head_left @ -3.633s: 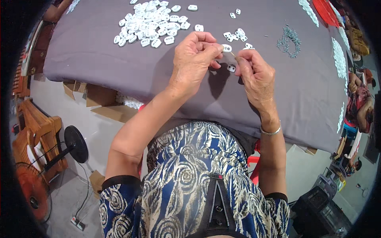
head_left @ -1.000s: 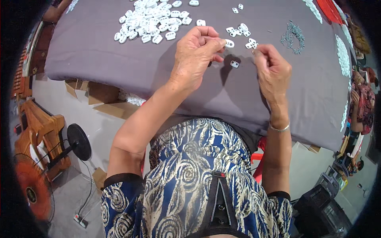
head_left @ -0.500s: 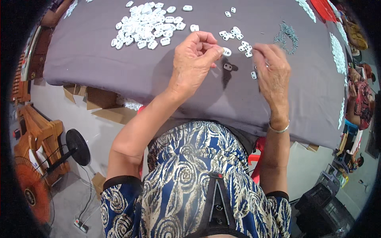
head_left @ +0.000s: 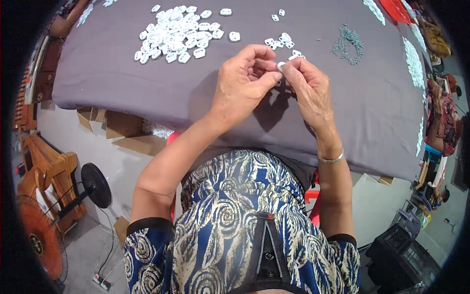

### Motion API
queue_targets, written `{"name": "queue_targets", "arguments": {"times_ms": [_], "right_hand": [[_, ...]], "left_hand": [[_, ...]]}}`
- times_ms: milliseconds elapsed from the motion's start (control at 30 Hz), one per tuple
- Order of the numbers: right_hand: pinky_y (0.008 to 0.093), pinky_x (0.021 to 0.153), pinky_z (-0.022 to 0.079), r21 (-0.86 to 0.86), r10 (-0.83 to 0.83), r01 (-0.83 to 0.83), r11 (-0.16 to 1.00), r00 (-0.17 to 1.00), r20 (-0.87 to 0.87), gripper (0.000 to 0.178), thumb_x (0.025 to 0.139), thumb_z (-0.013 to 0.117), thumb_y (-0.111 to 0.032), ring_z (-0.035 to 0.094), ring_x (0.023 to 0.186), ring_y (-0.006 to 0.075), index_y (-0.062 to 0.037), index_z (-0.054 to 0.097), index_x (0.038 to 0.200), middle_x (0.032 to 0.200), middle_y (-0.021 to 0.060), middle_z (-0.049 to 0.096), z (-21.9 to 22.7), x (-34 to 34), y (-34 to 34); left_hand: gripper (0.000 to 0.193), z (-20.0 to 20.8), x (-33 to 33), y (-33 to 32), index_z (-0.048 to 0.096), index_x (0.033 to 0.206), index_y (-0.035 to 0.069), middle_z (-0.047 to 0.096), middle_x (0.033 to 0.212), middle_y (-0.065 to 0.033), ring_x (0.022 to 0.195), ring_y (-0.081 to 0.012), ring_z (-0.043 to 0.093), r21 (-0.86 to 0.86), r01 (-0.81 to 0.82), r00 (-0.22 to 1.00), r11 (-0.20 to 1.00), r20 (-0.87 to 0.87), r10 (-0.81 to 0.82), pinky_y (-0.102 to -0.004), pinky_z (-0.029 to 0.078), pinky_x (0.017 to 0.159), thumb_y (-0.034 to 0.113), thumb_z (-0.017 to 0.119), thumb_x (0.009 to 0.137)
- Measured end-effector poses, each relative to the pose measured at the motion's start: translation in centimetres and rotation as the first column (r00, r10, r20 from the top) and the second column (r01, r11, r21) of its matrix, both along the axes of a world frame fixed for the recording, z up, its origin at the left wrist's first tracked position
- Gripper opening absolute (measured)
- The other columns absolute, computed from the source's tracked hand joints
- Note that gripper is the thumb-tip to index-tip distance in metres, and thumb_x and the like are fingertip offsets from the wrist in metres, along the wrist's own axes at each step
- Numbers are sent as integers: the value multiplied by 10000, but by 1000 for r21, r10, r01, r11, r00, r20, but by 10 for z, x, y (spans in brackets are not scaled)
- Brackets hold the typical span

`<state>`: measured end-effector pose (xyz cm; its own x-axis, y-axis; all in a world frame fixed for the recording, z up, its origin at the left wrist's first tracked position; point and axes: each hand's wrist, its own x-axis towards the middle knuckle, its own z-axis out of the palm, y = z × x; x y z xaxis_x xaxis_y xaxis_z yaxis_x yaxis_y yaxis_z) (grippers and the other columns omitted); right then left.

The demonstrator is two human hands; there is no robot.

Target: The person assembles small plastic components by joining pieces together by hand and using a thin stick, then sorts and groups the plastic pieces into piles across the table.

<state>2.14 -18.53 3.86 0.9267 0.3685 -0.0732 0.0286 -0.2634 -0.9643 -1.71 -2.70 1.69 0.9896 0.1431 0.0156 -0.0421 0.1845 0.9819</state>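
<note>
My left hand pinches a small white oval cord lock between thumb and forefinger, above the cloth. My right hand has come up against it, thumb and fingers closed at the same piece. Anything small between the right fingertips is hidden. Beyond the right fingers lies a small group of white two-holed pieces, and more are partly covered by that hand. A large heap of white cord locks spreads on the table to the far left of my hands.
A grey-brown cloth covers the table. A loose pile of tiny grey springs lies at the right, with white pieces along the right edge. Below left are an open cardboard box and an orange fan.
My right hand has moved left from the small white pieces to meet my left hand at the cord lock. My left hand still holds the piece in nearly the same place.
</note>
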Motion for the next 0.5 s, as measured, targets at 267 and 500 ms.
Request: {"name": "queue_targets", "arguments": {"times_ms": [267, 500], "right_hand": [[209, 534, 381, -41, -26, 29, 999, 996, 84, 217, 945, 635, -206, 456, 633, 23, -11, 648, 850, 687, -48, 570, -1, -2, 4], [215, 561, 404, -49, -65, 78, 996, 971, 229, 176, 936, 642, -171, 469, 639, 35, -17, 647, 851, 689, -45, 562, -4, -3, 8]], "left_hand": [[259, -2, 0, -1, 605, 1048, 5, 670, 824, -59, 721, -94, 637, 35, -63, 998, 997, -6, 63, -246, 545, 659, 17, 697, 807], [247, -2, 2, 1, 588, 1040, 5, 663, 779, -44, 720, -77, 624, 42, -52, 998, 998, -17, 52, -235, 530, 649, 12, 680, 811]]}}
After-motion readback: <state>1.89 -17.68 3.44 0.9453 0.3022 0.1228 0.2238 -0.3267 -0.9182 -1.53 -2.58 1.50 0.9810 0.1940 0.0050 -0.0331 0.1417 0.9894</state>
